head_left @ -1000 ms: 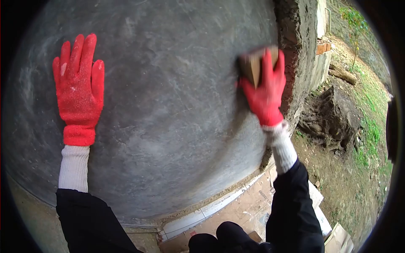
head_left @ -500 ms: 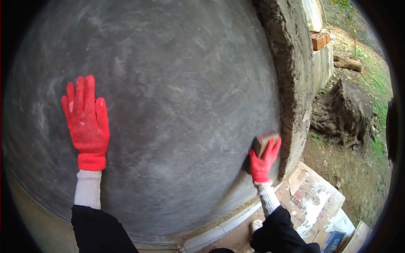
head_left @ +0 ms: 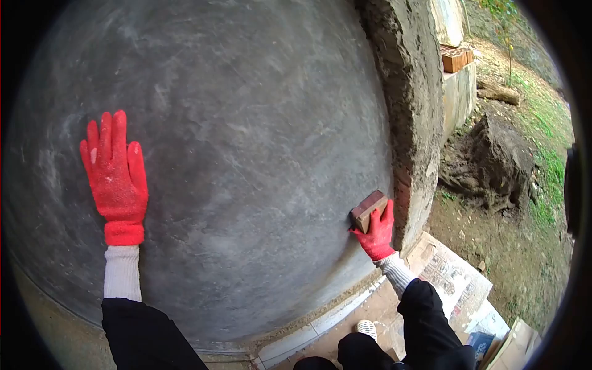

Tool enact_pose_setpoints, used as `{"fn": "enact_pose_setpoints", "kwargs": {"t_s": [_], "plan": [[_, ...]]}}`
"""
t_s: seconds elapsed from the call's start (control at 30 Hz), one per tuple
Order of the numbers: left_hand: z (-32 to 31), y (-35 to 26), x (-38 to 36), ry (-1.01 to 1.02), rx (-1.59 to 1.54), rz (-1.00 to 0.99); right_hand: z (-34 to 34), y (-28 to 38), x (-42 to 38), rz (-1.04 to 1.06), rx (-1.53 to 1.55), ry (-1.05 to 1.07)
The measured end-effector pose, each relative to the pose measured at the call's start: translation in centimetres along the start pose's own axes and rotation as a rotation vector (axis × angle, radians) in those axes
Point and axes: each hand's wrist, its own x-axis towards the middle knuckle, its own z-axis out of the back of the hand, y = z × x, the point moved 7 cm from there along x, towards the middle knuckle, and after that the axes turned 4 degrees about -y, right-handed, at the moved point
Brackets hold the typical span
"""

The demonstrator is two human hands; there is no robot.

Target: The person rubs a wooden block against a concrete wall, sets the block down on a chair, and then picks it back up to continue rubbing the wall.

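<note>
My left hand [head_left: 117,172], in a red coated glove, lies flat with its fingers stretched up against the dark grey plastered wall [head_left: 246,123]. Nothing is in it. Lower right on the same wall, my right hand [head_left: 377,237], gloved alike, grips a brown sanding block [head_left: 370,209] with a reddish-brown face. The block is tilted close to the wall surface near its rough right edge; whether its whole face touches cannot be seen. Pale scuffs and swirls mark the plaster.
A rough cement wall edge [head_left: 416,111] runs down beside my right hand. Below lie stained sheets [head_left: 453,274] and cardboard [head_left: 515,348]. My shoe [head_left: 366,328] stands on the floor near a white tile strip [head_left: 287,346]. Outside are bricks [head_left: 455,59], a log [head_left: 498,94] and a stump [head_left: 496,163].
The whole view has shifted, so the scene sits further left. My right hand has moved slightly left from the wall edge with the block turned. My left hand stays flat on the wall.
</note>
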Motion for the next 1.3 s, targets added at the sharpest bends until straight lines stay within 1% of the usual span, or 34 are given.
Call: {"fn": "enact_pose_setpoints", "kwargs": {"t_s": [0.03,0.1,0.13,0.23,0.27,0.33,0.37,0.4,0.47,0.5,0.53,0.57,0.6,0.63,0.7,0.73,0.77,0.83,0.87,0.93,0.97,1.0,1.03,1.07,1.1,1.13,1.17,1.23,1.27,1.3], "plan": [[-0.1,0.1,0.0,0.003,0.008,0.008,0.1,-0.2,0.0,-0.006,-0.007,0.006],[-0.1,0.0,0.0,0.005,0.004,0.006,2.2,3.6,4.5,0.136,-0.106,-0.127],[-0.1,0.1,-0.1,0.001,0.005,0.008,3.8,6.3,8.8,0.175,-0.016,-0.147],[-0.1,0.1,-0.1,0.0,0.003,0.006,8.2,14.0,20.9,0.279,0.059,-0.29],[-0.2,0.1,-0.1,0.003,-0.003,0.006,9.2,15.7,23.8,0.291,0.099,-0.335],[-0.3,0.2,-0.1,0.007,0.007,0.006,9.6,16.6,26.0,0.255,0.097,-0.364],[-0.2,0.2,-0.2,0.007,0.005,0.002,9.8,16.5,26.2,0.216,0.098,-0.391],[-0.3,0.2,-0.2,0.008,0.006,0.0,9.2,15.4,24.1,0.23,0.072,-0.372],[-0.3,0.3,-0.2,-0.006,0.007,0.003,6.5,10.9,16.0,0.205,-0.009,-0.347],[-0.2,0.2,-0.2,-0.002,0.005,0.005,4.5,8.0,11.1,0.246,0.051,-0.314],[-0.2,0.2,-0.2,0.0,0.003,0.008,3.0,5.2,6.1,0.218,0.009,-0.233],[-0.2,0.2,-0.2,0.0,0.001,0.009,1.4,2.7,2.7,0.094,-0.048,0.03],[-0.2,0.1,-0.2,0.003,-0.003,0.011,1.4,2.7,1.8,0.144,-0.093,0.003],[-0.2,0.1,-0.1,0.007,-0.007,0.013,0.8,1.8,1.9,0.138,-0.095,0.006],[-0.3,0.1,-0.2,0.023,-0.009,0.007,3.7,7.2,9.5,0.215,0.007,-0.054],[-0.3,0.2,-0.1,0.022,0.002,0.006,5.7,10.5,13.7,0.231,-0.04,-0.183],[-0.3,0.2,-0.1,0.028,-0.002,0.008,7.6,13.3,18.0,0.243,0.021,-0.265],[-0.3,0.1,0.0,0.042,0.045,0.003,9.6,16.7,24.9,0.249,0.076,-0.354],[-0.2,0.0,0.0,0.04,0.046,-0.002,9.5,17.1,25.6,0.244,0.078,-0.359],[0.4,-0.4,-0.4,-0.034,-0.065,-0.003,9.8,17.0,26.7,0.15,0.044,-0.367],[0.8,-2.2,-1.0,-0.023,-0.122,-0.09,9.5,15.9,24.2,0.173,0.049,-0.416],[1.8,-4.4,-1.8,-0.011,-0.177,-0.174,8.3,13.7,21.0,0.09,0.047,-0.304],[1.2,-7.5,-1.9,0.386,-0.269,-0.275,6.9,11.1,16.5,0.109,-0.014,-0.285],[0.9,-9.7,-3.3,0.786,-0.354,-0.369,4.8,8.0,11.5,0.078,-0.011,-0.218],[0.8,-10.8,-5.7,0.532,-0.401,-0.522,2.8,4.5,6.5,0.004,-0.084,-0.06],[0.6,-11.7,-8.6,0.272,-0.441,-0.666,2.8,2.7,3.5,-0.041,-0.092,0.082],[0.5,-11.7,-9.1,0.251,-0.437,-0.665,2.5,1.6,2.5,-0.089,-0.101,0.216],[-0.5,-12.0,-9.4,0.299,-0.439,-0.619,3.3,2.6,5.3,0.003,-0.105,0.194],[-0.5,-12.0,-9.5,0.288,-0.416,-0.635,4.3,4.2,8.3,0.068,-0.102,0.035],[-0.6,-12.0,-9.5,0.293,-0.427,-0.629,5.6,6.8,12.8,0.118,-0.03,-0.055]]}}
